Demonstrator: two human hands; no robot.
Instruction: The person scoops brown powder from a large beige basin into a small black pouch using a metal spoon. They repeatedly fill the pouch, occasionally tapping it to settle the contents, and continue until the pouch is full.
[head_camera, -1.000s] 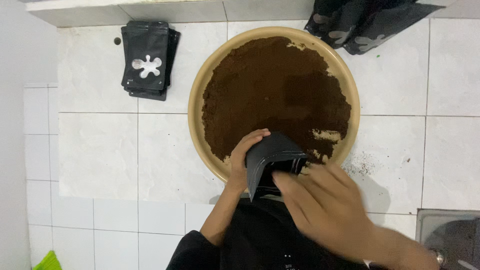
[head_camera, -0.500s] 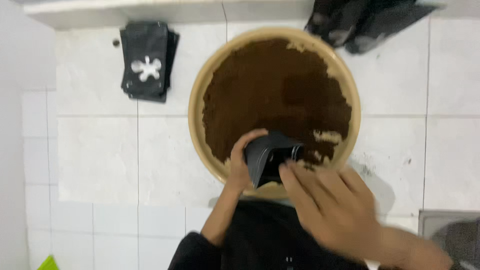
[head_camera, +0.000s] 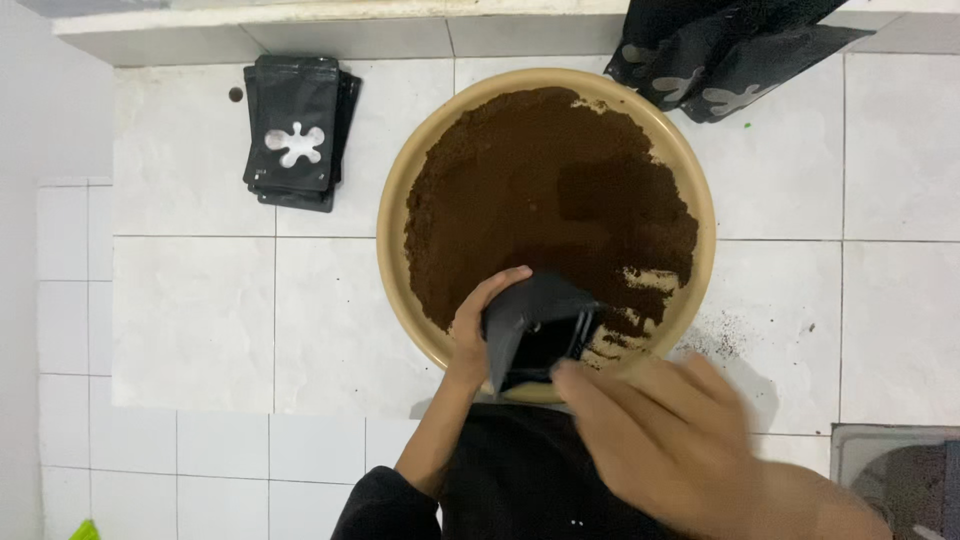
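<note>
At bowl's near rim: pouch (head_camera: 535, 335) tilted, mouth facing the brown powder (head_camera: 545, 200).
Left hand (head_camera: 478, 325): grips pouch's left side.
Right hand (head_camera: 665, 440): blurred, fingers spread, empty, just beside pouch's near-right edge.
Bowl (head_camera: 400, 200): on tiled worktop.

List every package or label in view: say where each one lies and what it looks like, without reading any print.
Open black pouch: held by the left hand over the bowl's near rim.
Stack of flat black pouches: left of the bowl, white splat-shaped mark.
Heap of black pouches: top right, greyish marks.
</note>
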